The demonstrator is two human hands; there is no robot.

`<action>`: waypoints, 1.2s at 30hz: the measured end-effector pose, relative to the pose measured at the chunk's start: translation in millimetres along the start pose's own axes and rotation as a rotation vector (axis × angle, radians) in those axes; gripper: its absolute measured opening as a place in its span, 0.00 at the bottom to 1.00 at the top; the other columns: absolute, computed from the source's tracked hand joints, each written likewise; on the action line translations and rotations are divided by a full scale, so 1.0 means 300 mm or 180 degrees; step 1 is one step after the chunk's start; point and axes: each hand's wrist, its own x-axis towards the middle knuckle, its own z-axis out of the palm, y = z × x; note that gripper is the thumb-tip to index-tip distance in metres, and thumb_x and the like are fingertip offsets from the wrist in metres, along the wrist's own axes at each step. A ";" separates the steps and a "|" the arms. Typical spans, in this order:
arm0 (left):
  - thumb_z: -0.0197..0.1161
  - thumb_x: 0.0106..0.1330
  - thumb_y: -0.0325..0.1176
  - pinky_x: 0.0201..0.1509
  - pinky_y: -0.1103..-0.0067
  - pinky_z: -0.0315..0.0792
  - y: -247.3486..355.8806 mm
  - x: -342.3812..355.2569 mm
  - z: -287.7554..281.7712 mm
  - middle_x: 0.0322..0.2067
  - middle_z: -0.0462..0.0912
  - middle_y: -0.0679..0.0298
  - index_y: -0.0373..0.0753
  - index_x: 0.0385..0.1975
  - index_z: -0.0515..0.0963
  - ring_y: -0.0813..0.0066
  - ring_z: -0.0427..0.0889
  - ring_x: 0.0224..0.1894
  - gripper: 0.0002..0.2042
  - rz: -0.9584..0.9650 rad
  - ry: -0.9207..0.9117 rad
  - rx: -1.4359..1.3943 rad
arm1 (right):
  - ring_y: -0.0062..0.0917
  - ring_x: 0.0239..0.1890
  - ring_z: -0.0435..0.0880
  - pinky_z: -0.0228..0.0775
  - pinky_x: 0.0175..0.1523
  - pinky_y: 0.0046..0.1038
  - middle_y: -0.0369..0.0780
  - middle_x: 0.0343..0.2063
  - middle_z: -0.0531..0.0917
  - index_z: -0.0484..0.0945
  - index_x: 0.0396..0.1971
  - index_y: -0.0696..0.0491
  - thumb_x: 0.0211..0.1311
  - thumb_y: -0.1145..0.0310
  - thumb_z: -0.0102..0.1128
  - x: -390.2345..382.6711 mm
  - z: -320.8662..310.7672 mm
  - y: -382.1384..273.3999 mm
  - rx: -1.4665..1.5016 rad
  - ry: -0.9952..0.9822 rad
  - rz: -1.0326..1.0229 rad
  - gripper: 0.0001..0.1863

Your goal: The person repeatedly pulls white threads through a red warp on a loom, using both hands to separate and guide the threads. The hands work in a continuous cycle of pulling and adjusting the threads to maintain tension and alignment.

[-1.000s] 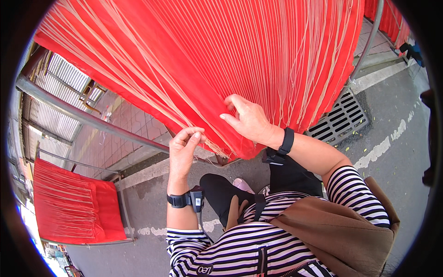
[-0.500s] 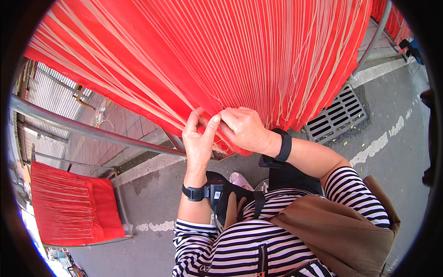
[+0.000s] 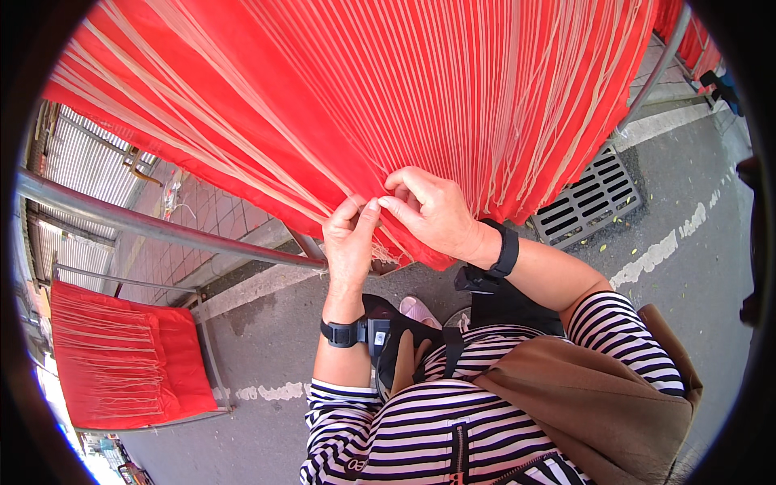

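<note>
A large red cloth [image 3: 315, 137] spreads before me, covered with rows of long pale cords [image 3: 453, 105]. Both hands meet over its near edge. My left hand [image 3: 350, 238] pinches some of the cords between thumb and fingertips. Touching or nearly touching that pinch, my right hand [image 3: 436, 212] has its thumb stretched toward the left thumb, with the forefinger curled above. Its fingertips seem to press on a cord, though what they hold is too small to make out. Frayed cord ends [image 3: 386, 252] hang just below the hands.
A metal pole [image 3: 170, 218] runs in from the left below the cloth. A second red corded cloth [image 3: 121, 356] hangs on a frame at lower left. A drain grate [image 3: 590, 198] lies in the pavement at right, beside another pole [image 3: 659, 65]. My shoe [image 3: 419, 310] shows below.
My right hand's fingers have lifted and opened a little, its thumb now straighter toward the left thumb. The left hand keeps its pinch in nearly the same place.
</note>
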 end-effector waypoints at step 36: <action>0.61 0.74 0.28 0.46 0.84 0.74 -0.096 -0.374 0.004 0.33 0.82 0.72 0.34 0.51 0.81 0.86 0.79 0.38 0.10 -0.1375 -0.1625 -0.0253 | 0.12 0.42 0.77 0.70 0.50 0.19 0.32 0.36 0.79 0.77 0.40 0.59 0.71 0.77 0.59 -0.067 -0.114 0.022 0.1445 -0.0509 0.0641 0.02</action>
